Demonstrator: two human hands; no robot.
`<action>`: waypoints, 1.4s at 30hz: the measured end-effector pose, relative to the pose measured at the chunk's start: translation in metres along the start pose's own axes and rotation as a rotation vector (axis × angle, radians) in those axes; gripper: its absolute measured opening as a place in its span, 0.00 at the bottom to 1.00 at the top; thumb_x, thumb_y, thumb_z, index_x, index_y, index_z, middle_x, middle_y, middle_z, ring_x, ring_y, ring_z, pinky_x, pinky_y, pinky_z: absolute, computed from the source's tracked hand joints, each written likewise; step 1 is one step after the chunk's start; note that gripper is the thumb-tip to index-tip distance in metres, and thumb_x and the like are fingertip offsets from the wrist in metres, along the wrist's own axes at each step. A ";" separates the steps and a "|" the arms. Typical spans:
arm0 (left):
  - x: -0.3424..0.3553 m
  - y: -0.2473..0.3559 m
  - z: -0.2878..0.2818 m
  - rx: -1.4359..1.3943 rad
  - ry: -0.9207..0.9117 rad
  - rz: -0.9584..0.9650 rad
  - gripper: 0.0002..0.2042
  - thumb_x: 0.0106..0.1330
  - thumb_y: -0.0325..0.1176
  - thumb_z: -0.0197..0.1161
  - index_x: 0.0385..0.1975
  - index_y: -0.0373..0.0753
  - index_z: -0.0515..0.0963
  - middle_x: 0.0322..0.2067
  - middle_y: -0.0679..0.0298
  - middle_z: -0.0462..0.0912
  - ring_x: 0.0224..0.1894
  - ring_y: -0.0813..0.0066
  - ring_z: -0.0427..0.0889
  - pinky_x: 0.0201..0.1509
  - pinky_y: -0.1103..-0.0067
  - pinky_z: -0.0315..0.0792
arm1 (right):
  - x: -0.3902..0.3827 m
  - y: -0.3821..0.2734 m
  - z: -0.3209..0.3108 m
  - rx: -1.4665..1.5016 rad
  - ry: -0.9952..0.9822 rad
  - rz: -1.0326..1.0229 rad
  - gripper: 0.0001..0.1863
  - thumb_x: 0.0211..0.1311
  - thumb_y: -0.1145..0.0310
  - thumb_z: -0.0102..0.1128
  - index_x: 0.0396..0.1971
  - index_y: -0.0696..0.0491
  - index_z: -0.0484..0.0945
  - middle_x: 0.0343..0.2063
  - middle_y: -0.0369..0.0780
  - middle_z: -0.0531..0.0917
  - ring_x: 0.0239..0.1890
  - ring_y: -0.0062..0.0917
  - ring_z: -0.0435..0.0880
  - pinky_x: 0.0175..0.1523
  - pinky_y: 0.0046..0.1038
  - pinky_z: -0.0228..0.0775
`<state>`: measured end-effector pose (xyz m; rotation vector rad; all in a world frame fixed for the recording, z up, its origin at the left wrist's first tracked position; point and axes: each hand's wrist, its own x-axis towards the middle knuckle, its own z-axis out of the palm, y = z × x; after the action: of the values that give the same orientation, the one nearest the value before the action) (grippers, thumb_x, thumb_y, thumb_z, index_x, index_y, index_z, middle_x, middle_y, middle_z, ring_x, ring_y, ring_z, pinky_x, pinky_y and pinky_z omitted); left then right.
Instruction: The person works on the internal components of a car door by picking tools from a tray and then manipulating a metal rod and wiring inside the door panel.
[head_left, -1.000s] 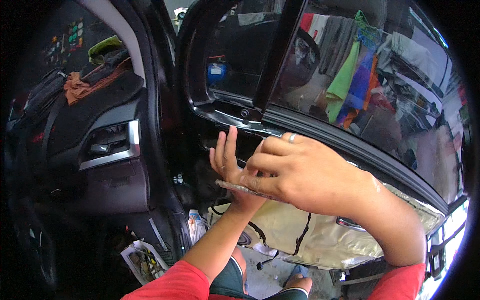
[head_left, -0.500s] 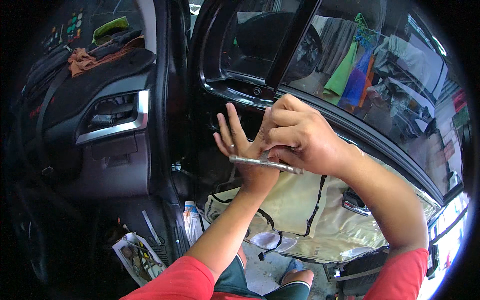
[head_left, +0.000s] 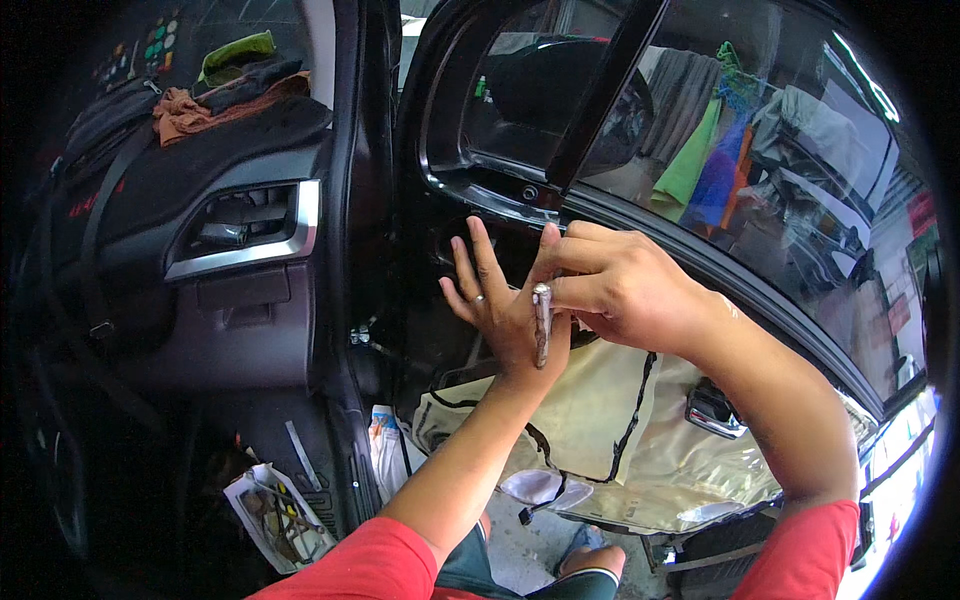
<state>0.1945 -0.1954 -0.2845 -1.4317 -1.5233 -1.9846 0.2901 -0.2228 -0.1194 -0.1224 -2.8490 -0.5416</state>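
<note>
Right hand [head_left: 630,285] pinches a metal tool [head_left: 542,332] masking part of the finger-splayed left hand [head_left: 508,308]; door handle [head_left: 715,412] at four o'clock, toolbox [head_left: 245,518] at eight.

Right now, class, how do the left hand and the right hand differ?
The left hand spreads three fairly straight fingers; the right hand is curled. A ring shows on the left hand, none on the right hand. Both are ungloved and close to the metal tool.
</note>
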 end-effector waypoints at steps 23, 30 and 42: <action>-0.007 0.013 -0.004 -0.009 -0.071 -0.064 0.23 0.78 0.54 0.54 0.70 0.64 0.77 0.83 0.47 0.43 0.83 0.34 0.36 0.75 0.32 0.29 | -0.006 -0.006 -0.005 -0.018 -0.058 0.028 0.19 0.41 0.76 0.75 0.39 0.50 0.86 0.44 0.37 0.86 0.46 0.37 0.85 0.48 0.37 0.81; -0.007 0.013 -0.001 -0.003 -0.093 -0.069 0.26 0.75 0.55 0.58 0.73 0.71 0.72 0.82 0.44 0.42 0.83 0.32 0.35 0.74 0.30 0.29 | -0.005 -0.006 0.003 -0.023 0.083 0.110 0.17 0.42 0.71 0.77 0.37 0.48 0.86 0.36 0.34 0.86 0.41 0.34 0.83 0.43 0.36 0.80; -0.008 0.014 -0.002 0.015 -0.060 -0.073 0.24 0.77 0.57 0.51 0.68 0.63 0.80 0.83 0.52 0.47 0.84 0.38 0.37 0.76 0.34 0.29 | -0.002 -0.003 0.003 0.051 -0.012 0.064 0.16 0.43 0.76 0.74 0.36 0.52 0.84 0.38 0.39 0.85 0.42 0.40 0.85 0.45 0.41 0.80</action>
<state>0.2069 -0.2057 -0.2823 -1.4621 -1.6351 -1.9833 0.2913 -0.2243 -0.1231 -0.2076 -2.8572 -0.4572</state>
